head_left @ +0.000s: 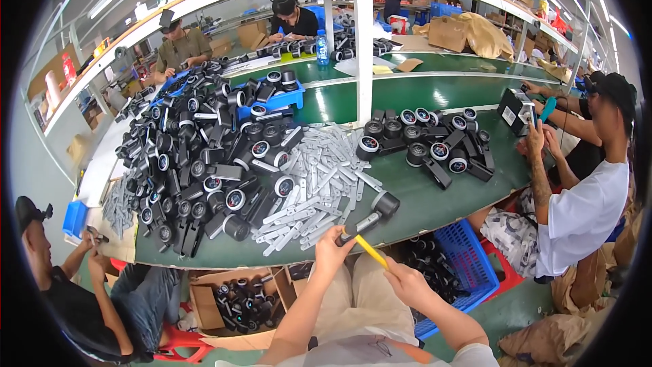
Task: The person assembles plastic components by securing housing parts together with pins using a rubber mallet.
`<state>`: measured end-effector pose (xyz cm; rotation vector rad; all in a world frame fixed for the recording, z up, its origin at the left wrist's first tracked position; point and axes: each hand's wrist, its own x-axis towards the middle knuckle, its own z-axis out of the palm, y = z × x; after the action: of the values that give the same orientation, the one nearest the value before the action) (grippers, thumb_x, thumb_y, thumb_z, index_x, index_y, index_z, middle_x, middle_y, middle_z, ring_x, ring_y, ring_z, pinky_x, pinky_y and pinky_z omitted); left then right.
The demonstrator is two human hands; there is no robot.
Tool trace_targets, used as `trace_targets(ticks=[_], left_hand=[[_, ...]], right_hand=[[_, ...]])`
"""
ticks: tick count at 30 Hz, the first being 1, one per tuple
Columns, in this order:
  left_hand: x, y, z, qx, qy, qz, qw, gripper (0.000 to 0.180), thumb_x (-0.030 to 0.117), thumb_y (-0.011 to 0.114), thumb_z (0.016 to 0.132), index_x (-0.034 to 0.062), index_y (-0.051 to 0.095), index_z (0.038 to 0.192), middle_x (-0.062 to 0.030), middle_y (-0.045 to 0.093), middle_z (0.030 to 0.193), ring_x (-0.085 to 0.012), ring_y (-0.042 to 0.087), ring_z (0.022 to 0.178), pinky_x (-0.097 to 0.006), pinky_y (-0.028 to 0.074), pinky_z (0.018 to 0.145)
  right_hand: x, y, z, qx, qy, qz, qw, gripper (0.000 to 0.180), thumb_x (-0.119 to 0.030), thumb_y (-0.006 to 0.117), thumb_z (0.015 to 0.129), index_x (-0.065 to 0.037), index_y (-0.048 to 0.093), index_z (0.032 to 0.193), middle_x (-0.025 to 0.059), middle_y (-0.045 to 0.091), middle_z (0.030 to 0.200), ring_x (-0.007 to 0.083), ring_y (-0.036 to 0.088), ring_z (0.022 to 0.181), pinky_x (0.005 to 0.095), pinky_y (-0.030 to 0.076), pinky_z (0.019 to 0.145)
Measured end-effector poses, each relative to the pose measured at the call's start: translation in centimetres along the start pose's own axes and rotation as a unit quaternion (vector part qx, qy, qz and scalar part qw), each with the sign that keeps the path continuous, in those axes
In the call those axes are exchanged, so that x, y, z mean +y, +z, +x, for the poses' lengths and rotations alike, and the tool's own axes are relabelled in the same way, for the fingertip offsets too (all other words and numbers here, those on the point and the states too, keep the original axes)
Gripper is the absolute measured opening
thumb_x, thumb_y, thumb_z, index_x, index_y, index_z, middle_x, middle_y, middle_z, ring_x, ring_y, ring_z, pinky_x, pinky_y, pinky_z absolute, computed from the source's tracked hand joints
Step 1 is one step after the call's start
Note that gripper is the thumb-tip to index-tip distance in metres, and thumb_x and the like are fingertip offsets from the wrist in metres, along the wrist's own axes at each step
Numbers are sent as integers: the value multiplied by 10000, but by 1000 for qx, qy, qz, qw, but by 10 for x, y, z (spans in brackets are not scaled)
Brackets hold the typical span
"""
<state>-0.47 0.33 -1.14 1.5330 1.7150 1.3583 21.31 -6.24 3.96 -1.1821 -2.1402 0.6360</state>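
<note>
Left hand (pixel 331 251) pinches a black device (pixel 386 204); right hand (pixel 409 283) grips a yellow tool (pixel 371 252)

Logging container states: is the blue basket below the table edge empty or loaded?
Loaded: black parts lie inside the blue basket; how deep, I cannot tell.

Seeing mostly matt plastic on the parts (pixel 223 172), with shiny, glassy-looking dials (pixel 236 199) set in. Can't tell metal from plastic on the strips (pixel 319 156), but smooth and dull either way. Smooth plastic on the tool (pixel 370 251) too. Getting a low satin sheen off the tabletop (pixel 462 195) and proper gloss off the bench (pixel 435 98). Also spotting hard, smooth plastic on the tray (pixel 288 100) and basket (pixel 468 251), plain matt cardboard on the box (pixel 206 306), crinkly, shiny-ish wrap (pixel 490 34), soft-looking cloth on the trousers (pixel 339 306), smooth paint on the post (pixel 364 41).
</note>
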Motion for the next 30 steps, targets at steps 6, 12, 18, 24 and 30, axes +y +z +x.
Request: trace_targets(ticks=[6,12,18,24,30], left_hand=[[3,-2,-5,4,-15,-3,1000,345,96,803,667,51,658,976,-31,641,706,-107,510,538,-271,466,541],[9,-3,-3,6,1,16,1000,331,82,788,669,65,658,973,-54,669,743,-129,585,574,-282,498,580],[-8,5,3,-8,29,30,999,406,194,827,663,66,662,1011,-87,649,738,-209,617,623,-322,500,597],[-26,8,2,27,56,40,997,381,263,798,698,124,694,1037,-106,616,699,-248,598,604,-363,493,586],[-7,-9,-2,2,13,29,1000,401,312,775,731,84,675,1046,-125,640,708,-265,628,632,-352,497,596]], right_hand=[[-14,3,-4,55,-6,74,996,365,-96,602,872,7,542,1217,206,607,824,361,626,733,415,505,645],[-13,11,-10,59,-14,46,997,345,-102,610,872,-7,553,1199,194,628,859,379,635,750,413,526,630],[-6,14,-14,44,3,21,999,349,-116,588,888,-30,548,1223,201,629,875,369,633,760,413,511,623],[3,15,-5,71,38,46,996,381,-72,589,868,-7,537,1240,211,622,856,314,642,759,353,497,681],[10,25,-8,19,80,104,991,348,-63,574,883,-15,544,1226,168,590,717,276,609,629,341,490,600]])
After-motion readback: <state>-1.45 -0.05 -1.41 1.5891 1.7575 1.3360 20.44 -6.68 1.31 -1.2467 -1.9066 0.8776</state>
